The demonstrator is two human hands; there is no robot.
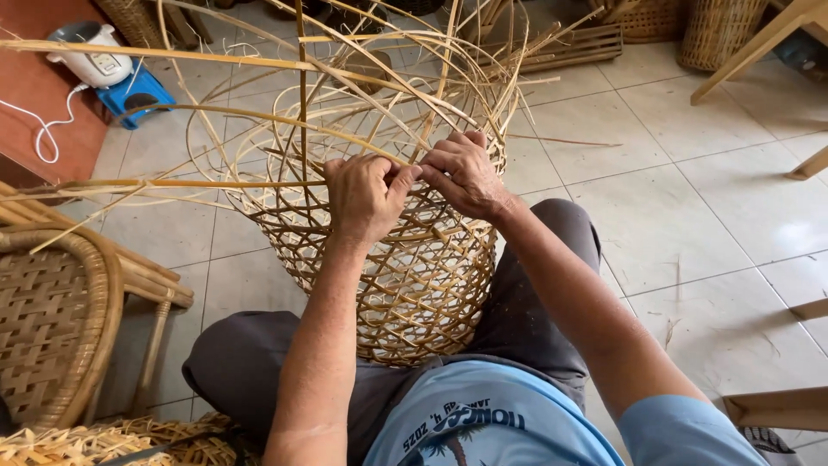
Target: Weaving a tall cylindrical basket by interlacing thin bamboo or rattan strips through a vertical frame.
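The half-woven basket (405,276) lies tilted between the person's knees, base toward the lap, open mouth pointing to 12 o'clock. Its base is hidden behind the shirt and lap at 6 o'clock; the far rim is lost in a tangle of loose strips (259,185) that fan out to 9, 12 and 1 o'clock, several cut off by the top frame edge. Which strip goes where in that tangle – can't tell.

Both hands sit on the upper wall of the basket, near its unfinished edge. Left hand (366,197) is curled, knuckles up, fingers folded over strips at approx. the centre; the fingertips are tucked under, so the exact strip it pinches isn't visible. Right hand (466,173) lies just beside it at 2 o'clock, fingers bent and pressing on the weave, thumb touching the left hand's – the two are close together, not spread.

Room: tiled floor (690,198) is open at 3 o'clock. At 8 o'clock a woven chair (60,319) stands near the left knee, w/ long strips reaching over it. A white appliance (90,56) on a blue base sits at 10 o'clock, well apart. More baskets (720,30) at 1 o'clock, partly cut off; wooden legs (759,43) cross the corner there, another piece at 4 o'clock.
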